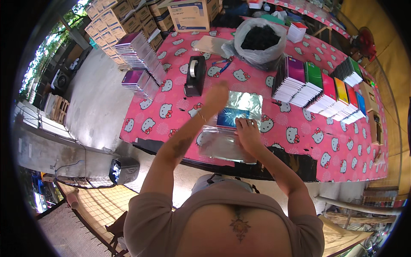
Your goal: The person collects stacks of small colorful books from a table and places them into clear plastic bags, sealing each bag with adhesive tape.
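A blue notebook (231, 118) lies on sheets of clear plastic film (222, 145) near the table's front edge. My right hand (248, 132) rests on its right side, fingers lying flat over the cover and the film. Beyond the notebook and a little to its left, my left hand (216, 96) is raised, its fingers too blurred to read. The nearest thing to it is a black tape dispenser (195, 81) with a pale roll of tape. Behind that lie blue-handled scissors or a similar tool (223, 65).
Stacks of spiral notebooks (295, 79) in several colours stand to the right. More wrapped stacks (139, 55) are at the left edge. A grey plastic bag (244, 55) with black contents sits at the back. Cartons (190, 16) are piled beyond the pink-covered table (295, 154). A dark bin (127, 170) stands on the floor.
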Available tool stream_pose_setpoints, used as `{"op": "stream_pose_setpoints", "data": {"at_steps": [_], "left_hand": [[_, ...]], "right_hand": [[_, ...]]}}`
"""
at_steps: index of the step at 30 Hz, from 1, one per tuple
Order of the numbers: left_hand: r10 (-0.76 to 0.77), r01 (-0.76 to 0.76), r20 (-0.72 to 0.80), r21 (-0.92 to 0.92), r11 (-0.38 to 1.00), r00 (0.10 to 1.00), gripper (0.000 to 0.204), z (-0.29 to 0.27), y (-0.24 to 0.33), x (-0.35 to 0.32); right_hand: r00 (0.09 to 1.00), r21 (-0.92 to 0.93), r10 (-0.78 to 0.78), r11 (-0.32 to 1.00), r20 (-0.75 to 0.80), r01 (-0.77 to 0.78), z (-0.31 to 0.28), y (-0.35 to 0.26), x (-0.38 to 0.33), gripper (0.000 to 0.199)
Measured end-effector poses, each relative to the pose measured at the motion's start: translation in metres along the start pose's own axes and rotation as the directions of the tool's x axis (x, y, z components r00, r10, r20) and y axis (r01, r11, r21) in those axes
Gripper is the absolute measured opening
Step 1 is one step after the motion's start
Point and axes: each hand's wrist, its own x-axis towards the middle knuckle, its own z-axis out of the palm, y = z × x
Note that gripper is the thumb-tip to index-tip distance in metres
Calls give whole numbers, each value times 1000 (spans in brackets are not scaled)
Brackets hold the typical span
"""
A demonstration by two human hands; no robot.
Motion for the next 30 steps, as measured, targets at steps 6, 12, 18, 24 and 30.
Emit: {"op": "stream_pose_setpoints", "data": {"at_steps": [6,12,18,24,30], "left_hand": [[101,-80,-105,190,978,989,36,11,-3,-130],[-501,356,-345,-403,843,794,26,-25,-156,-72],[-607,564,384,-815,132,696,16,-46,-178,-19],[-641,324,363,-928,-184,676,10,-2,-164,-54],[-673,654,-192,-160,740,714,16,-44,-149,-47]], "right_hand": [[996,-59,-49,997,-75,44,-5,1,-2,51],[999,-45,-31,999,-20,30,-6,1,1,52],[992,2,-51,999,-113,51,-8,0,-1,46],[991,53,-47,997,-129,54,-13,0,-1,44],[996,95,-46,994,-72,52,-19,1,-1,42]]}}
